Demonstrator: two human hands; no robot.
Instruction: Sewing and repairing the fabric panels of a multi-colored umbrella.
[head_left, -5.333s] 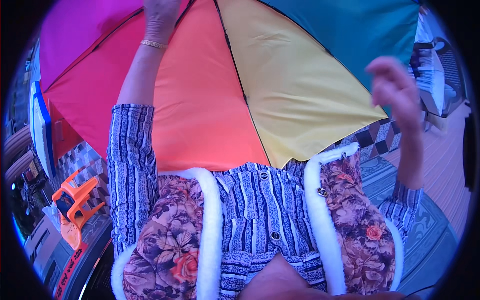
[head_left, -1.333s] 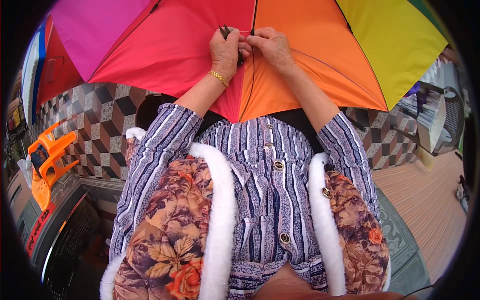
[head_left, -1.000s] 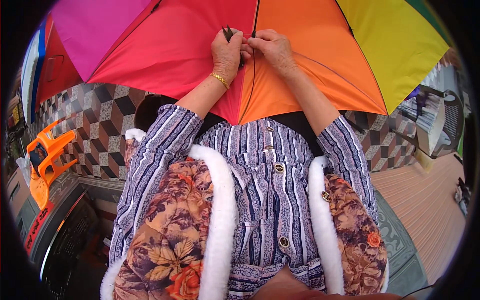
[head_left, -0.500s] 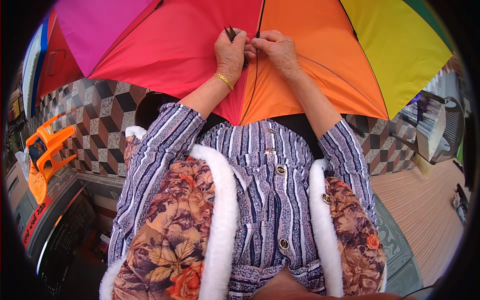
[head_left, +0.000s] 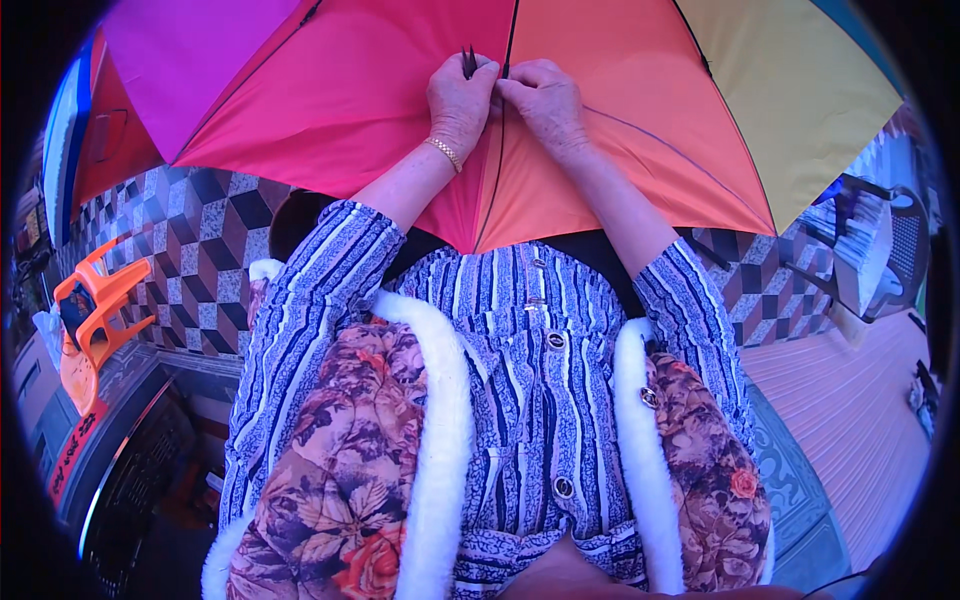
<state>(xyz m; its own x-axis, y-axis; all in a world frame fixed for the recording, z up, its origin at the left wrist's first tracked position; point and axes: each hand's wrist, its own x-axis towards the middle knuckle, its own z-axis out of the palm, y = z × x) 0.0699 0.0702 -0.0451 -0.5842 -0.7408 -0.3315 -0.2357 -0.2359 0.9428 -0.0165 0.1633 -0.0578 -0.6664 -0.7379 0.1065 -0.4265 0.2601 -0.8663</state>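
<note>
An open umbrella (head_left: 350, 110) with pink, red, orange and yellow panels spreads inside-up before me. My left hand (head_left: 461, 105) is closed around small scissors (head_left: 469, 64), whose two dark pointed tips stick up past the thumb; their handles are mostly hidden in the palm. Close beside it, my right hand (head_left: 546, 108) pinches with thumb and forefinger at a thin black umbrella rib (head_left: 512, 30), just below a dark joint. The fingertips of both hands nearly meet over the red and orange seam. Whether a thread lies between them is too small to tell.
An orange plastic chair (head_left: 100, 310) with things on it stands at the left on patterned floor tiles (head_left: 205, 225). At the right are a grey chair (head_left: 905, 240) and a pale stack (head_left: 860, 235). The umbrella's near edge hangs over my lap.
Both hands have shifted slightly left with the umbrella. The scissor tips point more upright, and the right fingers have moved a little closer to the left hand. The picture's colours turned bluer.
</note>
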